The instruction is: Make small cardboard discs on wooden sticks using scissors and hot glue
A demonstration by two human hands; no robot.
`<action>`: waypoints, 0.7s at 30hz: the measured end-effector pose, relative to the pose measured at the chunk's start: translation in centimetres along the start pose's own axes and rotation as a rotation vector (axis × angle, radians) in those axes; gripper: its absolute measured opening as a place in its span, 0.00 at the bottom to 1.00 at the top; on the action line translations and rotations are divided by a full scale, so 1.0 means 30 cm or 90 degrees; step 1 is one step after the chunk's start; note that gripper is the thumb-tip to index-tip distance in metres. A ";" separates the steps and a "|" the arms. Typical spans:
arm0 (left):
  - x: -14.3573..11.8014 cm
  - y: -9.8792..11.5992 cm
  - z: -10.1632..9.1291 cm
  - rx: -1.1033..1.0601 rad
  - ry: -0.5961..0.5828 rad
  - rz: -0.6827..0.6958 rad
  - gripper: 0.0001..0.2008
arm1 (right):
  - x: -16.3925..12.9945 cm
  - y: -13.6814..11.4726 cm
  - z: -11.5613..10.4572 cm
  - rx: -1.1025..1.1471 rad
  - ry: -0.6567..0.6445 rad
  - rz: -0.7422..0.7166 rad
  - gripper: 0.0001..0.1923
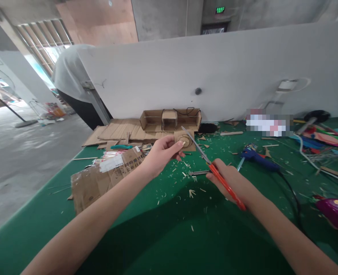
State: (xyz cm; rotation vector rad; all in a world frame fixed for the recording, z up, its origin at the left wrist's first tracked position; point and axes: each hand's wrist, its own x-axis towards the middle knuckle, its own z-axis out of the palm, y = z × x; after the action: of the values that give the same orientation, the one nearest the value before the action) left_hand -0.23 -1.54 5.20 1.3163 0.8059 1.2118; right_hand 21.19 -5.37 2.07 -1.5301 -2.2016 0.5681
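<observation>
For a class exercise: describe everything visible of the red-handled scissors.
The scissors have a red, seemingly plastic handle and slim grey, seemingly metal blade. The right hand grips the handle. They slant, tip toward the picture's upper left, overlapping the cardboard piece in view; whether they touch it or stand open is unclear.

Both bare forearms (102,212) stretch forward, the left fingers (166,141) pinched towards the thumb (177,147), the right fingers (219,184) curled

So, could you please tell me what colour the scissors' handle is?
The scissors' handle is orange-red, and it shows best in the head view.
</observation>
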 end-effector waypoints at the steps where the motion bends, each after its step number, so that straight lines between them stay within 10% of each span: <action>1: 0.001 -0.007 0.005 -0.034 0.015 -0.007 0.08 | 0.001 0.000 0.002 0.009 0.007 -0.002 0.12; 11: 0.004 -0.020 -0.015 0.111 -0.007 0.059 0.11 | -0.002 0.026 0.017 0.152 -0.040 -0.065 0.15; 21: -0.020 0.032 0.002 0.235 -0.002 0.063 0.11 | 0.001 -0.014 0.017 -0.062 0.059 -0.009 0.14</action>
State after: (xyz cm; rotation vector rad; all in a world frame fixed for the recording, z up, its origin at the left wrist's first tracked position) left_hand -0.49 -2.28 6.03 1.6729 1.0066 1.1734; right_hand 20.58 -5.53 1.88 -1.5547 -2.1960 0.3824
